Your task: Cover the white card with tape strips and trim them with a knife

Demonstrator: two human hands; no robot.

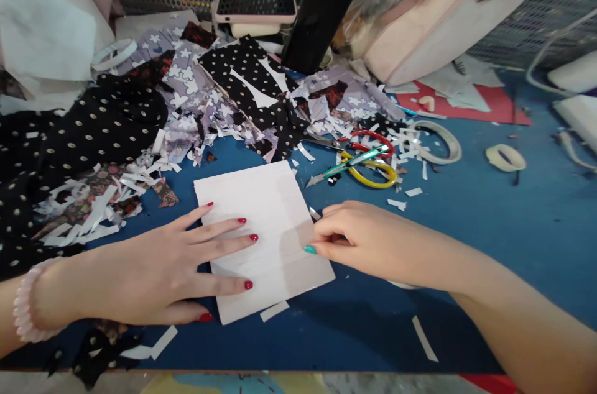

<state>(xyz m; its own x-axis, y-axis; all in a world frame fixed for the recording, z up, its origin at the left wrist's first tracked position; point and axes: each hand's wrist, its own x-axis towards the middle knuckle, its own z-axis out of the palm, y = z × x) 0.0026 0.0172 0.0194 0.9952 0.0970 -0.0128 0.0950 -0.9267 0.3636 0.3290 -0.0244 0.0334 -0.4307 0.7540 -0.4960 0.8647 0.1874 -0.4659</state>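
Note:
A white sheet of paper (pixel 268 214) lies flat on the blue table (pixel 489 226). My left hand (pixel 172 270) rests on the sheet's left half with its fingers spread flat, holding it down. My right hand (pixel 368 238) is at the sheet's right edge, fingers curled and pinched together against that edge; what they pinch is too small to make out. A pink bead bracelet (pixel 28 307) is on my left wrist.
Scissors with red and yellow handles (pixel 368 158) and a green craft knife (pixel 349 164) lie behind my right hand. Black dotted and lilac flowered fabric scraps (pixel 186 96) with paper strips pile up at left. Tape rolls (pixel 506 158), a phone (pixel 255 7) and a pink bag (pixel 443 27) sit behind.

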